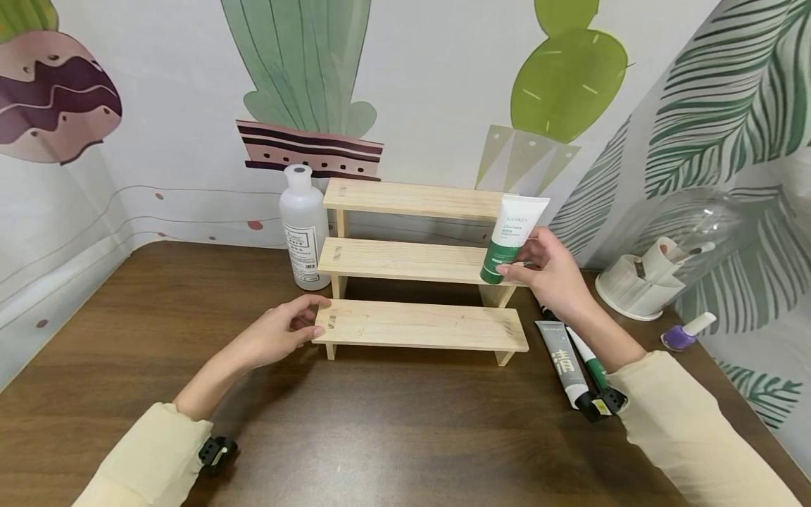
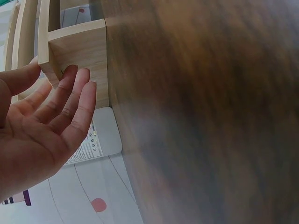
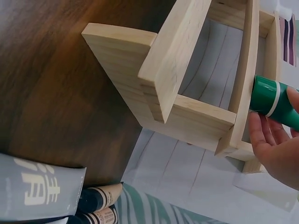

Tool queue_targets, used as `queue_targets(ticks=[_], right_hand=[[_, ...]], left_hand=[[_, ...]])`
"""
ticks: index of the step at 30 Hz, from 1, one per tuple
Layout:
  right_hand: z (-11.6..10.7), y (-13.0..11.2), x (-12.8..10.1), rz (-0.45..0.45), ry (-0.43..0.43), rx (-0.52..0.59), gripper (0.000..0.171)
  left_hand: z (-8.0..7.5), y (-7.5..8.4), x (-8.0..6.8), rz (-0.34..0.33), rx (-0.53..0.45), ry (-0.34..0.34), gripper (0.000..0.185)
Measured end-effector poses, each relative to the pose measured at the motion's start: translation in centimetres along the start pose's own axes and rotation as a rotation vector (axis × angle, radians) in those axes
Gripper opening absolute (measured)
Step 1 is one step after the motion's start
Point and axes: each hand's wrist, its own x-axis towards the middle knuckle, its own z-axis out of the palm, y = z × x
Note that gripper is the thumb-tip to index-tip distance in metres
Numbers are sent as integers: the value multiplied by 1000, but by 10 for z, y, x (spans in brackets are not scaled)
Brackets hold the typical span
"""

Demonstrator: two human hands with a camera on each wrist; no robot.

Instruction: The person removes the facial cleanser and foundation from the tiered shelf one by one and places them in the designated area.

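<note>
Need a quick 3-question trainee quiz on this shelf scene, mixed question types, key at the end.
1. True or false: the right hand holds the green and white tube cap down on the middle step of the wooden step shelf.
2. Which step does the left hand touch: A top, B middle, C bottom?
3. What stands on the table left of the shelf?

Key: 1 true; 2 C, at its left end; 3 a clear bottle.
</note>
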Motion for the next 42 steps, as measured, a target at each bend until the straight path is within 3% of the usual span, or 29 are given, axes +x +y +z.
queue_targets(ticks=[14, 20, 25, 34, 42], right_hand=[[-27, 2, -21, 14, 33, -47, 43], [-41, 5, -33, 61, -13, -59, 44], [-55, 13, -44, 89, -54, -131, 45], [-82, 29, -68, 203, -164, -187, 56], [-108, 48, -89, 361, -226, -155, 61]], left_hand=[[0, 1, -1, -8, 1, 1, 36], [0, 0, -1, -11, -1, 4, 36], [1, 0, -1, -12, -2, 3, 36], [1, 0, -1, -7, -7, 5, 37], [0, 1, -1, -13, 5, 7, 36]])
